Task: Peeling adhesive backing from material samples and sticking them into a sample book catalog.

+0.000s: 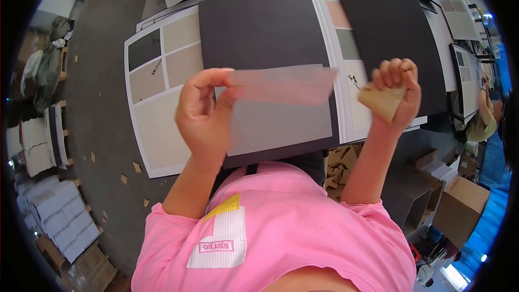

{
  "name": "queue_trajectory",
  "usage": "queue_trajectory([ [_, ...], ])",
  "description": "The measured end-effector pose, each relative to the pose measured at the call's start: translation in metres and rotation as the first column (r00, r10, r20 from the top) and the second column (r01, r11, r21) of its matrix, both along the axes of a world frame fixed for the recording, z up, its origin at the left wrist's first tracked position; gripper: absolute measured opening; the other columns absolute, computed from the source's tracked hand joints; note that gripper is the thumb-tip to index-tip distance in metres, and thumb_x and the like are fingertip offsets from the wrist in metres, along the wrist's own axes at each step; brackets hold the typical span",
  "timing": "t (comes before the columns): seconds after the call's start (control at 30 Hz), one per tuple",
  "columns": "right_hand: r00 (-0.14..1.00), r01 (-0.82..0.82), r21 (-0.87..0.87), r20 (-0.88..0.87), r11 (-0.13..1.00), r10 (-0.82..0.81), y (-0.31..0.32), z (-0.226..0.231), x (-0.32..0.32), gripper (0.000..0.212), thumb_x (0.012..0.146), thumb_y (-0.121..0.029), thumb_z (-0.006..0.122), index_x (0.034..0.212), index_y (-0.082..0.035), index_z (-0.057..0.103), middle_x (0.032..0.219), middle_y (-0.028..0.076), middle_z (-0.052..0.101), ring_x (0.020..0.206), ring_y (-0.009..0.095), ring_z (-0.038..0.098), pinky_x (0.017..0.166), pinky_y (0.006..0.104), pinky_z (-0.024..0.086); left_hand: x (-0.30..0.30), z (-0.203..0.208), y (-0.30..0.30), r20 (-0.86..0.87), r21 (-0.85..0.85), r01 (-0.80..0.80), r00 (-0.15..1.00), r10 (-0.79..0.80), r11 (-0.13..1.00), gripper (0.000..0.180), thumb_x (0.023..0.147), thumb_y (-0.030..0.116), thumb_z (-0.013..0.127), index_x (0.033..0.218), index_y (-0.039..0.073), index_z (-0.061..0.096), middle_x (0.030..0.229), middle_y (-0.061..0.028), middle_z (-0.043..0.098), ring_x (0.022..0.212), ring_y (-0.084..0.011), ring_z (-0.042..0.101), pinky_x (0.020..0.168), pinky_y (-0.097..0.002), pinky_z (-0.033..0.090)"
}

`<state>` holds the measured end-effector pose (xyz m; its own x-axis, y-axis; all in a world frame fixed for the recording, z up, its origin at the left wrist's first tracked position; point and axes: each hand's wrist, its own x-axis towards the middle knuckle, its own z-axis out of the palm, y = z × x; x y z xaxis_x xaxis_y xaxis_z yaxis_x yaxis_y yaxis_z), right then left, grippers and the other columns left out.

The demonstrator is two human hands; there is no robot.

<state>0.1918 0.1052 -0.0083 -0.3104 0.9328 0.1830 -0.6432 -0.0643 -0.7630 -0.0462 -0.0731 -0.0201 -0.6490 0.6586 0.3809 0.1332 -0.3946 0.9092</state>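
In front of me my left hand [206, 103] pinches the left end of a translucent pinkish strip [286, 85] between thumb and fingers. The strip stretches to the right, slightly smeared by motion, above a grey rectangular sheet [281, 130]. Beneath that sheet lies a large dark board [259, 27]. Off to the right, my right hand [403, 89] is closed on a crumpled tan piece of paper [383, 103]. The two hands are apart, both raised over the work surface.
White panels with coloured rectangles [178, 113] lie left of the dark board, and a second dark board [389, 32] lies right. Tan scraps [340, 167] fill a box by my waist. Stacked white goods [65, 216] stand left; a co-worker [484, 113] is far right.
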Motion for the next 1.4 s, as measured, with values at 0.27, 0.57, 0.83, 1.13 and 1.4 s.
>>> queue_trajectory([
  [0.27,0.749,-0.326,0.006,0.612,0.945,0.254,-0.023,-0.017,-0.059,0.037,0.09,-0.036,0.071,0.102,-0.002,0.062,0.081,-0.003,0.053,0.062,0.0,0.041,0.046,0.0172,0.029,-0.04,0.004,0.008,0.231,-0.359,0.188,0.967,-0.108,0.914,0.015,0.085,-0.003,0.075,0.097,0.001,0.067,0.087,0.0006,0.067,0.085,-0.0075,0.064,0.078,-0.02,0.051],
  [0.57,0.411,-0.289,-0.193,0.859,0.937,0.304,-0.006,0.001,-0.127,0.018,0.09,-0.018,0.072,0.084,-0.003,0.066,0.06,-0.007,0.05,0.042,0.001,0.037,0.032,0.021,0.028,-0.082,-0.02,0.029,0.287,-0.399,0.138,0.958,-0.019,0.906,0.012,0.087,0.004,0.073,0.096,0.004,0.066,0.097,0.0005,0.064,0.089,-0.0082,0.06,0.076,-0.0225,0.048],
  [0.83,0.077,-0.289,-0.327,0.929,0.9,0.362,0.013,-0.031,-0.168,0.022,0.085,-0.02,0.075,0.081,0.0,0.066,0.058,-0.004,0.047,0.042,0.005,0.037,0.034,0.0244,0.031,-0.121,-0.037,0.044,-0.058,-0.742,0.067,0.985,-0.163,0.667,0.016,0.083,0.008,0.074,0.095,0.002,0.065,0.086,0.0004,0.064,0.082,-0.0092,0.059,0.077,-0.0234,0.047],
  [1.13,-0.021,-0.256,-0.385,0.919,0.887,0.393,0.015,-0.023,-0.182,0.019,0.084,-0.015,0.074,0.081,0.002,0.065,0.056,-0.001,0.047,0.042,0.007,0.038,0.034,0.0247,0.03,-0.123,-0.039,0.049,-0.117,-0.796,0.028,0.973,-0.199,0.605,0.018,0.083,0.008,0.073,0.096,-0.002,0.066,0.081,-0.003,0.065,0.075,-0.0097,0.059,0.07,-0.0228,0.048],
  [1.4,-0.037,-0.24,-0.371,0.927,0.897,0.373,0.013,-0.021,-0.185,0.018,0.085,-0.013,0.073,0.08,0.002,0.065,0.057,-0.001,0.049,0.042,0.006,0.039,0.035,0.0248,0.03,-0.122,-0.039,0.049,-0.145,-0.79,0.012,0.968,-0.205,0.613,0.018,0.083,0.007,0.073,0.097,-0.002,0.067,0.082,-0.004,0.066,0.076,-0.0108,0.061,0.071,-0.024,0.051],
])
